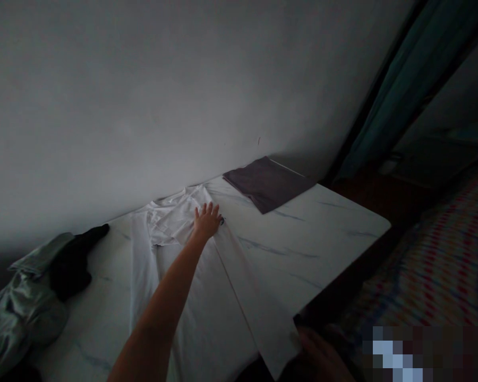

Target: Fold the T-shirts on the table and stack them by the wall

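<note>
"Where did you see the shirt?"

"I had the white shirt [209,318] laid out on the marbled table [322,249], up against the wall [163,106]. A dark folded cloth [269,185] lay just to its right, near the back edge. Well off to the left I saw a heap of green clothes [27,307] with a black garment [69,268] on it."

"Which way did it point?"

"Its neck end [183,195] faced the wall, rumpled there, and its long axis ran from the wall down toward the camera. The left-hand sleeve [139,265] lay almost along that line; the right-hand sleeve [249,281] slanted away to the lower right."

"And the grip?"

"I had the left hand [207,220] palm down on the cloth near the top of the right-hand sleeve, fingers spread wide, with nothing pinched between them."

"The other one?"

"It was dim down there, so I wasn't certain. The right hand [322,350] was right beside the cuff [284,353] at the lower right, but I couldn't tell whether its fingers held the fabric. A patterned cover [434,281] lay beyond it, past the table's edge."
</note>
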A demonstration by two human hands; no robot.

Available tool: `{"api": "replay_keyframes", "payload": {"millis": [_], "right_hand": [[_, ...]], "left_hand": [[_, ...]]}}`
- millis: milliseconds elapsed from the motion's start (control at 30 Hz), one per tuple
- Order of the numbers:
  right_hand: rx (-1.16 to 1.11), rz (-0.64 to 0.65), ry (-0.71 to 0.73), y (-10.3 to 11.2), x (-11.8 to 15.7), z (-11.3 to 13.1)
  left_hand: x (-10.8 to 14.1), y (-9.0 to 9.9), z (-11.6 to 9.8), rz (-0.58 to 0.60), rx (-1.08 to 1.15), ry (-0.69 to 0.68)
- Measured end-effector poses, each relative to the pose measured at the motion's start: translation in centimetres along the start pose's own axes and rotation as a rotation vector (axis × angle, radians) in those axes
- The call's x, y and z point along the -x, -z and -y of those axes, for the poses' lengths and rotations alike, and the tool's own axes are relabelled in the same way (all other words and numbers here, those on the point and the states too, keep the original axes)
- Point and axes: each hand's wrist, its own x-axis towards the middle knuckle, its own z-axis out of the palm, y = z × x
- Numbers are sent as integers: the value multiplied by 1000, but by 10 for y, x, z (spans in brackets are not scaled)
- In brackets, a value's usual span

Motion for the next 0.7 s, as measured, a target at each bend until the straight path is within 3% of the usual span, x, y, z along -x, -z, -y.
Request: {"api": "replay_keyframes", "payload": {"millis": [100,167,300,533,633,700], "right_hand": [[122,-2,65,-1,-6,16],[199,1,89,-4,-10,20],[235,-125,191,1,-9,12],[426,-169,404,22,-15,-2],[547,-288,584,26,-19,27],[649,-334,805,21,-18,62]], "left_hand": [[12,4,-14,-64,12,-42],[16,3,-16,-33,36,-42],[16,-5,-3,85,104,-24],[18,-8,7,21,107,-39],[28,-1,1,6,92,-38],[41,5,-3,-46,90,-10]]}}
